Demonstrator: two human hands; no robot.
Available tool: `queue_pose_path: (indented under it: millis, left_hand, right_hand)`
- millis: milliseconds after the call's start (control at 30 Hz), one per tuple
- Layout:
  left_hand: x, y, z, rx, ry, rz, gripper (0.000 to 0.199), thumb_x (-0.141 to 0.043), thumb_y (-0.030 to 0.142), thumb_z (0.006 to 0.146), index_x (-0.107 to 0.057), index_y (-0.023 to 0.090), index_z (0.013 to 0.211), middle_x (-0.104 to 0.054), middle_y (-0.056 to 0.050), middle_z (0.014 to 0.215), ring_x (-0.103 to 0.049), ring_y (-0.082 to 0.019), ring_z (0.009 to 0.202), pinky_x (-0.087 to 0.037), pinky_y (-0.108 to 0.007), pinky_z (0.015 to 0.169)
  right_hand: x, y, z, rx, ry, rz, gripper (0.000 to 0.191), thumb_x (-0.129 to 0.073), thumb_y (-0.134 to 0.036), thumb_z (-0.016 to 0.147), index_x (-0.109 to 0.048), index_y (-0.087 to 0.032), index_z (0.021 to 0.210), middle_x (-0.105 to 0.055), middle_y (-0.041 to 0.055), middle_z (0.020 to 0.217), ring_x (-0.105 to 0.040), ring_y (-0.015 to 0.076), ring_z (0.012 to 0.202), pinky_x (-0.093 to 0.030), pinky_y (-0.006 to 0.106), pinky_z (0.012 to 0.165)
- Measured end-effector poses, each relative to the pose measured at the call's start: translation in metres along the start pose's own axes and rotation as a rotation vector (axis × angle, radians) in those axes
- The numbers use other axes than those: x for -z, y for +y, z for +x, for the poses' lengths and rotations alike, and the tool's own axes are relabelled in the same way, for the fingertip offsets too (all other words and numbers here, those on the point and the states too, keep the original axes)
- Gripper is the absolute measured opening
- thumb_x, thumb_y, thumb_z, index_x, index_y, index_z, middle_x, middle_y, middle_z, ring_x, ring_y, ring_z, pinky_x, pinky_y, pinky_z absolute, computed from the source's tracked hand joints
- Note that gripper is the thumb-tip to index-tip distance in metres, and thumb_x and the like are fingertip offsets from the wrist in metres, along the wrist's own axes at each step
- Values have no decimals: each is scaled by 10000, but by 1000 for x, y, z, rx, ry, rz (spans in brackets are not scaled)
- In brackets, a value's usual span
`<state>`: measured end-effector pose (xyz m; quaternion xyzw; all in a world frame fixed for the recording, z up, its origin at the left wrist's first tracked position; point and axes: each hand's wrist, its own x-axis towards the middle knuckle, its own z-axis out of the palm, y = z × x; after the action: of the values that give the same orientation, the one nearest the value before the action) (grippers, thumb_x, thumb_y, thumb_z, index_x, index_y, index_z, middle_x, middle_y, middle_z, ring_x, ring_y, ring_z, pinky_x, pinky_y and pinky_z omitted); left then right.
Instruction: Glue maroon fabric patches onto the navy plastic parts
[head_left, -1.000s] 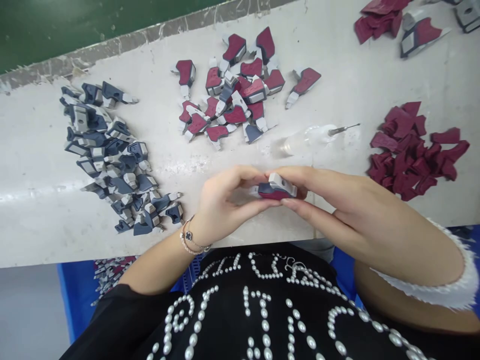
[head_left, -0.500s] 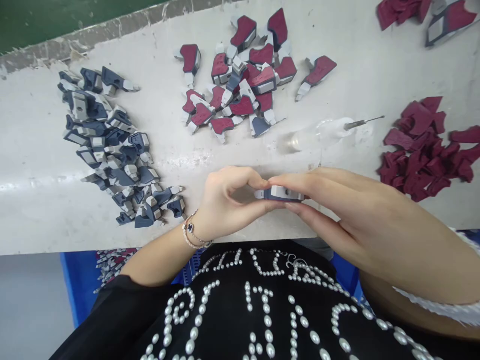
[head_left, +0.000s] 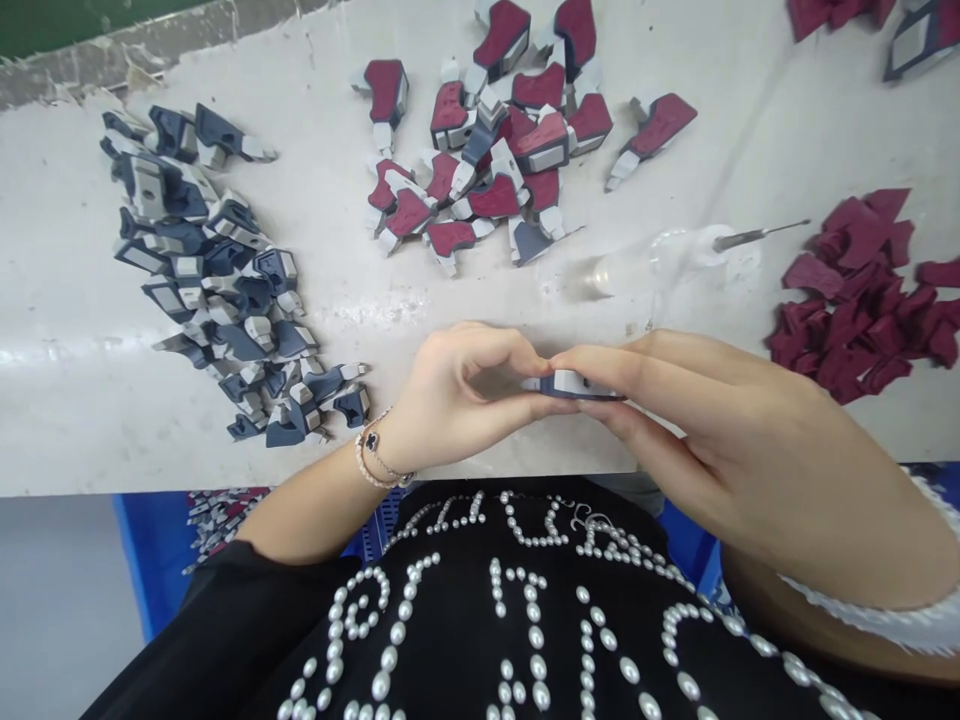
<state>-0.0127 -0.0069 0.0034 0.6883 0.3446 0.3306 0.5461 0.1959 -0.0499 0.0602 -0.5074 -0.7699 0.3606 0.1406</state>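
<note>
Between both hands, over the front part of the table, is a small navy and light-grey plastic part (head_left: 568,384), seen edge-on. My left hand (head_left: 480,395) pinches its left end between thumb and fingers. On the right end, my right hand (head_left: 667,410) grips it the same way, with fingertips meeting those of the left. Fingers cover much of the part, so its broad faces are hidden. Beyond the hands lies a clear bottle (head_left: 652,262) with a thin metal needle tip pointing right.
Navy and grey parts (head_left: 255,300) are heaped at left. Similar parts with maroon faces (head_left: 495,195) lie at the back middle. Loose maroon pieces (head_left: 862,290) form a pile at right. Below the table edge, a blue bin (head_left: 150,560) holds many small parts.
The view has shifted slightly, so the piles sit a little differently in the picture. Both hands keep their pinch on the part, which appears slightly farther right.
</note>
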Motion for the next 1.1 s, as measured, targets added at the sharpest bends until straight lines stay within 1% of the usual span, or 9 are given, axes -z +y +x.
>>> queue_pose_path:
  millis: [133,267,367,467,567,733,867,1000,1100]
  left_hand:
    - [1,-1,1,7,-8,0,192,-855,264,772,-685,175,789,-748,-27,756,-699,-141,678,-587,-262,622]
    - [0,-3,2,8,-16,-16,227,-865,298,758,-687,173,823,-757,-26,775,-701,-135,685,-595,-243,629]
    - [0,-2,3,121,-30,-173,231,-851,296,776,-702,171,899,-773,-40,848,-728,-133,734,-620,-225,676]
    - [2,-1,4,336,-169,-479,128,-772,243,860,-702,167,936,-779,-46,861,-760,-140,752,-647,-233,718]
    - [3,0,8,467,-321,-719,47,-719,183,899,-705,155,934,-779,-50,873,-771,-140,762,-661,-251,785]
    - [6,-2,12,467,-419,-826,59,-697,202,917,-731,173,956,-778,-62,908,-769,-151,764,-668,-267,781]
    - [8,-6,12,508,-567,-888,127,-686,312,928,-733,196,951,-781,-71,847,-758,-173,638,-662,-281,652]
    - [9,-10,12,592,-637,-994,194,-715,370,899,-720,180,934,-767,-82,780,-725,-177,552,-602,-259,498]
    - [9,-8,9,697,-640,-1072,236,-711,379,903,-711,149,956,-746,-67,777,-709,-148,564,-583,-228,516]
  right_hand:
    - [0,2,0,-1,7,-16,292,-456,-204,1006,-622,-227,1245,-675,65,908,-652,250,826,-488,359,659]
    - [0,4,4,-15,31,-55,292,-449,-237,1018,-608,-198,1259,-713,89,1008,-680,271,912,-536,385,750]
    - [2,4,9,-49,31,23,322,-450,-279,1037,-587,-207,1319,-730,82,1141,-697,274,993,-549,394,812]
    - [7,3,11,-89,13,203,328,-415,-302,1063,-604,-244,1324,-726,44,1219,-693,247,1096,-554,357,861]
    - [12,2,11,-93,-19,296,306,-400,-313,1071,-662,-269,1223,-744,13,1144,-693,227,1106,-560,326,859]
    - [14,-1,11,-91,-41,348,304,-397,-322,1070,-679,-251,1159,-748,9,1091,-696,207,1064,-549,330,921]
    - [16,-3,11,-99,-115,448,297,-395,-300,1070,-687,-267,1031,-761,-13,1079,-711,175,1004,-560,297,909]
    - [17,-4,12,-109,-145,519,212,-449,-311,1057,-636,-246,980,-773,-11,1036,-715,163,988,-562,271,866]
    - [18,-5,12,-105,-125,517,215,-434,-293,1071,-597,-227,947,-763,-15,999,-706,123,912,-539,234,815]
